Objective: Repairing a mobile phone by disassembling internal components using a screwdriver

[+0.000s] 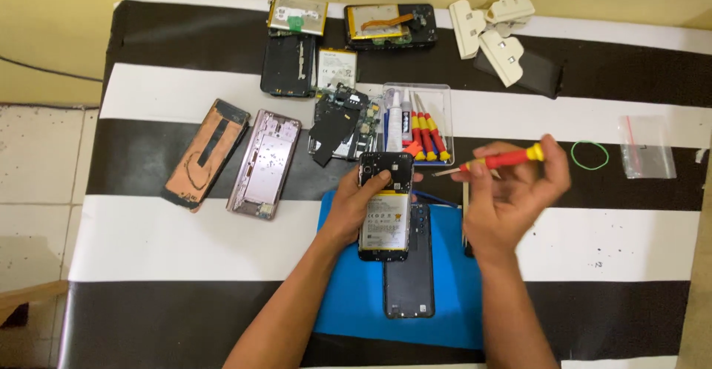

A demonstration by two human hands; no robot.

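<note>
Phone parts crowd the left; table right seems open.

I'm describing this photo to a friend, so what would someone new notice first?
First, the two hands at centre: the left hand holds an opened phone with its battery showing, above a blue mat, while the right hand grips a red and yellow screwdriver. Next, the bold black and white striped table cover, with dismantled phone parts scattered towards its far left.

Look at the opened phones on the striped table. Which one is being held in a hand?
The opened phone with its battery showing, gripped by the left hand over the blue mat. The others lie untouched farther up the table.
</note>
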